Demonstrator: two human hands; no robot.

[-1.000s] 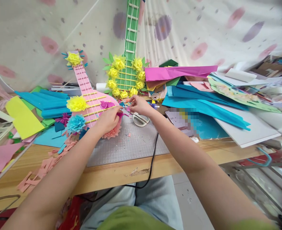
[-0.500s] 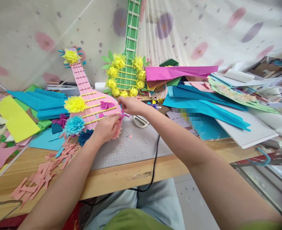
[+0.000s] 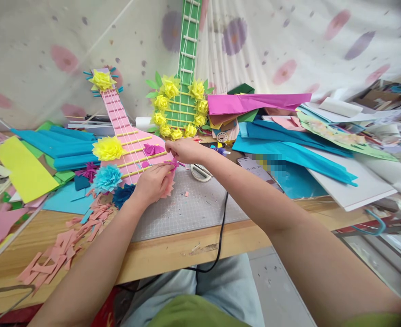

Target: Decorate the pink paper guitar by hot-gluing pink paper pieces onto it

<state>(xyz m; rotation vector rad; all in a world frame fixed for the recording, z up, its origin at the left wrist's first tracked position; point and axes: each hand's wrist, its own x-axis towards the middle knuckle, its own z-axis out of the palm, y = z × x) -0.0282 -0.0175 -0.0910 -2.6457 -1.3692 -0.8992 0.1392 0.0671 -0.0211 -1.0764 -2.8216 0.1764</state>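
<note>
A pink paper guitar lies on the table, decked with a yellow flower, a light blue flower and a magenta bow. My left hand rests on the guitar's lower edge, fingers curled around a small magenta paper piece. My right hand hovers just above and pinches the same piece from the other side. A salmon fringed flower peeks from under my left hand.
A green paper guitar ringed with yellow flowers leans on the back curtain. Scissors and a black cable lie on the grey cutting mat. Teal and magenta paper sheets pile right; pink scraps litter the left.
My right hand has drawn left and closer to my left hand, and both now meet on the magenta piece at the pink guitar's edge. The view has shifted slightly.
</note>
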